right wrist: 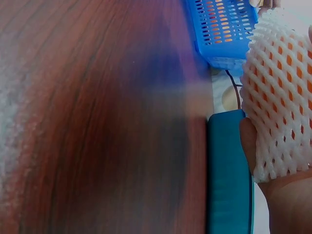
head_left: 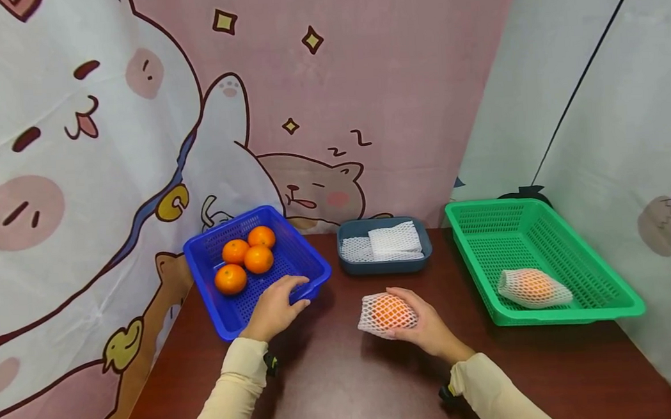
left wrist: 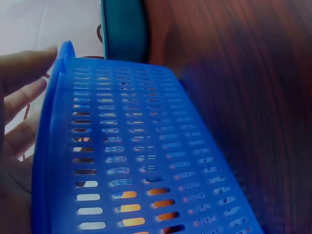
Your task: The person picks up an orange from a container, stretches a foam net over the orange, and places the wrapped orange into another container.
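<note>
My right hand (head_left: pixel 429 329) holds an orange in a white foam net sleeve (head_left: pixel 387 313) above the middle of the table. In the right wrist view the foam net (right wrist: pixel 280 97) covers the fruit, and orange colour shows through its holes. My left hand (head_left: pixel 273 308) is at the near right edge of the blue basket (head_left: pixel 218 316), fingers relaxed and parted, with nothing in its grasp. Several bare oranges (head_left: pixel 258 259) lie in that basket. In the left wrist view, the left fingers (left wrist: pixel 24 100) show beyond the rim of the basket (left wrist: pixel 117 92).
A dark blue-grey tray (head_left: pixel 385 267) with white foam nets (head_left: pixel 395 240) stands at the back middle of the brown table (head_left: pixel 346 388). On the right is a green basket (head_left: pixel 550 316) holding one netted orange (head_left: pixel 535 287). A cartoon-printed cloth (head_left: pixel 397 90) hangs behind.
</note>
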{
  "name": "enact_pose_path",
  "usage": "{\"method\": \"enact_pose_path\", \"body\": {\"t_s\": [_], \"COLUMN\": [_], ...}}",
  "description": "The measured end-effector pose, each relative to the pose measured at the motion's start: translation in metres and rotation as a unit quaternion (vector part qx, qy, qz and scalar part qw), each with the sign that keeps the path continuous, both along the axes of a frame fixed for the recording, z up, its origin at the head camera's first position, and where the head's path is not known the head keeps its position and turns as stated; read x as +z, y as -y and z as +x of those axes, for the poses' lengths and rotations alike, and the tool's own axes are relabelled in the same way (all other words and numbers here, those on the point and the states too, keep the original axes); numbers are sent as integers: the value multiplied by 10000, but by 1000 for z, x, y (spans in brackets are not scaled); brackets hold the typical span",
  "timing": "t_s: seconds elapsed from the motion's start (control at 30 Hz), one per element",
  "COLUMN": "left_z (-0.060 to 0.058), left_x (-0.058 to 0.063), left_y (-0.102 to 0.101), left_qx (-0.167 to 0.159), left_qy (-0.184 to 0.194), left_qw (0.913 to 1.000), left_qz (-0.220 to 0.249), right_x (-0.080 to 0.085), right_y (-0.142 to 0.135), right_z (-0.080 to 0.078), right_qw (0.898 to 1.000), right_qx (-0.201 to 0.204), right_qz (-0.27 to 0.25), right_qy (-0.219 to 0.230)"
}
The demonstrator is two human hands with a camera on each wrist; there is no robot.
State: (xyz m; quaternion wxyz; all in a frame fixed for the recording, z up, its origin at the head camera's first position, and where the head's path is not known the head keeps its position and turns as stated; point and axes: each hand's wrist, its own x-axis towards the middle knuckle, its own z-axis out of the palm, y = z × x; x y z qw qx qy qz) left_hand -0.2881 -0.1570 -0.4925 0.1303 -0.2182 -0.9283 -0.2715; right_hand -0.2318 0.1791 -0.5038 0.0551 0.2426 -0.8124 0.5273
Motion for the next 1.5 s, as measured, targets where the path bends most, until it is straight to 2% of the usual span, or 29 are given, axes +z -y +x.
{"method": "enact_pose_path", "body": {"t_s": [0.23,0.27,0.33,0.43,0.47,0.53,0.63,0.83,0.97,1.13,1.5], "left_z": [-1,-1,0,0,-1,-1,-1,1,0,-1,0], "left_x": [-2,-2,-3,-3,-3,-4,-4,-4,-4,-6,-6], "left_y": [1,1,0,0,0,-1,-1,-1,0,1,0], "left_qx": [-20,-4,27,23,25,19,19,8,7,40,38], "left_qy": [3,-3,5,6,-2,-15,-22,-25,-79,-49,-95], "left_qw": [10000,9999,9998,9998,9997,9997,9998,9998,9998,9999,9999], "left_qz": [-95,-132,-185,-218,-231,-227,-205,-177,-173,-161,-109], "right_x": [-1,-6,-11,-7,-5,11,27,48,45,44,47], "right_y": [-3,-5,-8,-9,-10,-9,-12,-24,-44,-81,-148], "right_z": [2,0,-2,-3,-3,1,3,1,-9,-19,-4], "right_qw": [9998,9998,9998,9996,9994,9990,9982,9945,9894,9819,9569], "right_qx": [-100,-125,-168,-178,-165,-159,-249,-604,-928,-1509,-2497], "right_qz": [143,141,109,70,62,88,201,294,360,485,1023], "right_qy": [16,28,-18,-209,-287,-404,-505,-801,-1059,-1035,-1075]}}
